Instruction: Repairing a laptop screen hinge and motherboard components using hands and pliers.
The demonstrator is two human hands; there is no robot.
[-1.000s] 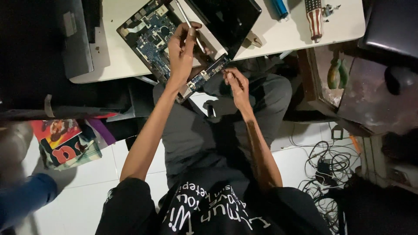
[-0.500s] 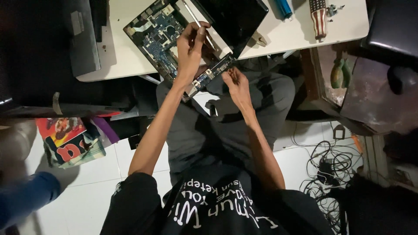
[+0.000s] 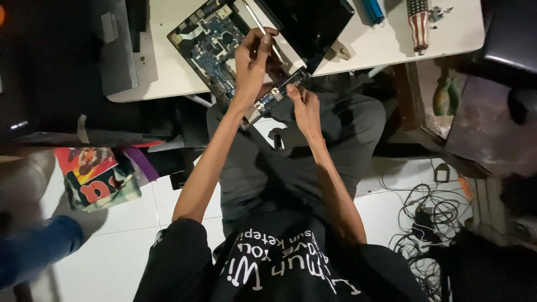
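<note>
While the left hand (image 3: 251, 67) rests across the bare circuit board (image 3: 215, 47), its fingers are curled and pressed together around a thin metal tool (image 3: 263, 28), most likely a slim screwdriver or a pair of tweezers; the view is too small to say which. The tool slants up and away from the body, its lower end hidden under the fingers, so the hand seems to steady it against the board for fine work. The board lies tilted on the near edge of the white table (image 3: 168, 72), partly overhanging the person's lap, which keeps it close under the eyes. The right hand (image 3: 302, 103) comes up from below and pinches the overhanging near corner of the board between thumb and fingertips, apparently to hold it from tipping or sliding. Just beyond the board sits a black laptop shell (image 3: 310, 25), touching or overlapping the board's far side. Farther right on the table lie a blue cylinder (image 3: 372, 11) and a striped-handled tool (image 3: 418, 25), both well apart from the hands. On the tiled floor to the right is a tangle of cables (image 3: 428, 218), and to the left a colourful bag (image 3: 95, 176).
</note>
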